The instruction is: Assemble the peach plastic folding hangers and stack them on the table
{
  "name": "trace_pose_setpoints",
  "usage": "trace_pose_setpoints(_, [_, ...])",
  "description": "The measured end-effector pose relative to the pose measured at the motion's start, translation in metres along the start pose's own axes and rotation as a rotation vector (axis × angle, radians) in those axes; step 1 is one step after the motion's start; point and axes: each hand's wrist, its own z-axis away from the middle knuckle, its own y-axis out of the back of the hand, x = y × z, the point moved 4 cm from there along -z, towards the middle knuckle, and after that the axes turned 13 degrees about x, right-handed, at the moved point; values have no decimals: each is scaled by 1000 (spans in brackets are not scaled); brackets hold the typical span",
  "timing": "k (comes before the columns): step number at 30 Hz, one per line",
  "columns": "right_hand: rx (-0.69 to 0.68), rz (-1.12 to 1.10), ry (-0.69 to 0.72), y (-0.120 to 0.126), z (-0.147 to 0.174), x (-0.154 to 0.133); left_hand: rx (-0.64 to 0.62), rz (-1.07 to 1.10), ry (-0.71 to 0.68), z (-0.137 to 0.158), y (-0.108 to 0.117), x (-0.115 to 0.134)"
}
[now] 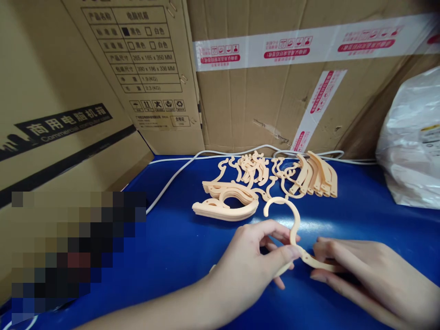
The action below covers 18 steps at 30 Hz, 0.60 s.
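Between my hands is a beige plastic folding hanger (294, 224), its curved hook pointing up and away from me. My left hand (254, 252) pinches it with thumb and fingers at the base of the hook, covering much of the left arm. Closed around the right arm of the hanger is my right hand (360, 270); a small hole shows near the joint. Just beyond my left hand lies a stack of folded beige hangers (228, 211). Loose hooks (252, 167) are heaped behind it, and curved hanger arms (318, 176) lie to their right.
A blue table surface (178, 256) lies under everything. Cardboard boxes (240, 105) wall off the back and left. A white cable (175, 176) runs along the rear. At the right edge sits a white plastic bag (412, 146). The lower left is pixelated.
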Motion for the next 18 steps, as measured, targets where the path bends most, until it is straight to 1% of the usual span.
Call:
trace_pose_setpoints(4, [35, 23, 46, 1, 0, -2, -45, 14, -2, 1, -1, -1])
trace_pose_setpoints(9, [91, 132, 143, 4, -1, -7, -111, 22, 21, 3, -5, 1])
trace_pose_setpoints(11, [98, 148, 134, 4, 0, -7, -141, 18, 26, 3, -7, 1])
trace_pose_setpoints(15, [86, 107, 46, 5, 4, -5, -156, 23, 24, 2, -9, 1])
trace_pose_setpoints(18, [78, 89, 41, 7, 6, -7, -175, 21, 53, 1, -10, 4])
